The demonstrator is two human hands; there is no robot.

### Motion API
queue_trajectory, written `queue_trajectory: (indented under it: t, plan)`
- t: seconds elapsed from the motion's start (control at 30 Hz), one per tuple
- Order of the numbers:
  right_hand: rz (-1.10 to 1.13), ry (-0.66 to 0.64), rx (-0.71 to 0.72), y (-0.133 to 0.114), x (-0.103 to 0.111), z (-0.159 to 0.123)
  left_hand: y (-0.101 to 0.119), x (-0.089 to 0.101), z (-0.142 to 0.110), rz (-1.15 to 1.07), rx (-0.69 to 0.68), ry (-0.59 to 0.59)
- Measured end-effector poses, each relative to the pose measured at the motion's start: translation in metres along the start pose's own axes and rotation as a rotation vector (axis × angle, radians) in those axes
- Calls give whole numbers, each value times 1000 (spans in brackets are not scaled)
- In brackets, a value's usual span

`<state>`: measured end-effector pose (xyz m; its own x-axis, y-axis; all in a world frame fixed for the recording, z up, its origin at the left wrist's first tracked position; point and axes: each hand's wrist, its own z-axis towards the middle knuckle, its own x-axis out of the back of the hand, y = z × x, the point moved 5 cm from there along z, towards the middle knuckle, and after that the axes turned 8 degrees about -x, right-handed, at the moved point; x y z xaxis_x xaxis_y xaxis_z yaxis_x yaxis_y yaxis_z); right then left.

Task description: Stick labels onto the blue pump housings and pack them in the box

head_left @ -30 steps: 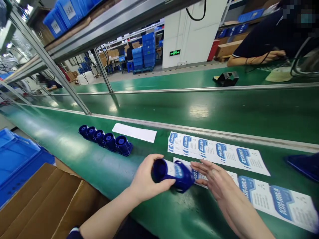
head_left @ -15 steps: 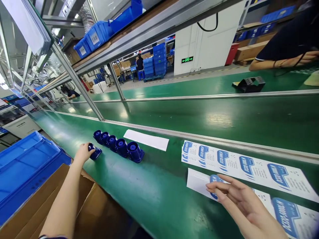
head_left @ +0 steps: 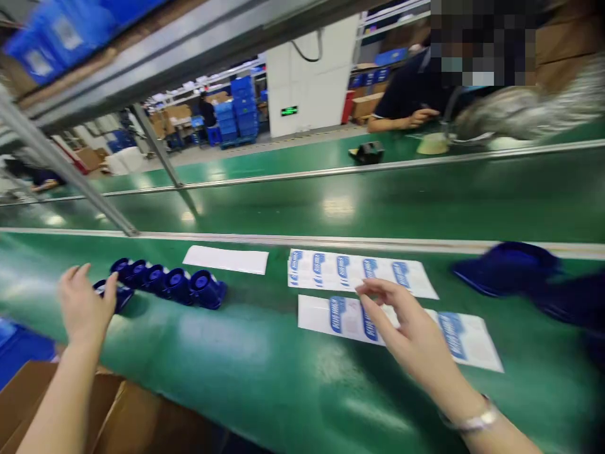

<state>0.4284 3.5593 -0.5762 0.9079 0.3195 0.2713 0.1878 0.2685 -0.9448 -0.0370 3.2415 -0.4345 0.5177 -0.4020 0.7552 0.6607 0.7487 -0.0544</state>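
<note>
Fingers of the left hand (head_left: 86, 306) are held spread at a single blue part (head_left: 123, 297), contact unclear, beside a blue row of five (head_left: 176, 285). The right hand (head_left: 413, 334) is half-curled over the near label strip (head_left: 312, 313); whether anything is pinched cannot be told.

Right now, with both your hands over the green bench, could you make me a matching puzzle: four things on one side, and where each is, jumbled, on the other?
Things
1. Left hand
2. Right hand
3. Blank strip
4. Carton

Places
A. Lower left, by the near edge of the bench
B. At the lone blue cup
C. Flat, beyond the row of cups
D. Over the near labels

Pairs: 1-B, 2-D, 3-C, 4-A
</note>
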Motion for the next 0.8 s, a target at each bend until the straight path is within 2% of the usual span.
queue_trajectory:
  t: [0.1,0.13,0.17,0.3,0.37,0.4,0.47,0.53,0.67,0.73,0.8]
  plan:
    - [-358,22,242,-4,4,13,83,28,-4,-204,-365,268]
    - [-463,11,281,-1,1,15,114,29,-9,-278,-445,240]
    - [-555,-11,305,3,-3,17,148,28,-18,-343,-544,206]
    - [-729,-111,368,11,-21,16,282,0,-78,-470,-953,-183]
    - [-714,-128,396,8,-24,15,330,-18,-113,-481,-1074,-298]
    - [-690,-127,406,6,-23,15,347,-27,-129,-482,-1114,-337]
    - [-627,-127,425,1,-20,16,368,-44,-155,-480,-1140,-364]
    - [-560,-149,454,-4,-15,17,376,-58,-169,-482,-1120,-338]
    - [-296,-212,510,-21,1,23,376,-73,-172,-517,-1098,-212]
    - [-109,-110,464,-28,23,32,376,-73,-168,-535,-1106,-168]
    - [-15,99,377,-26,55,45,376,-73,-165,-545,-1111,-150]
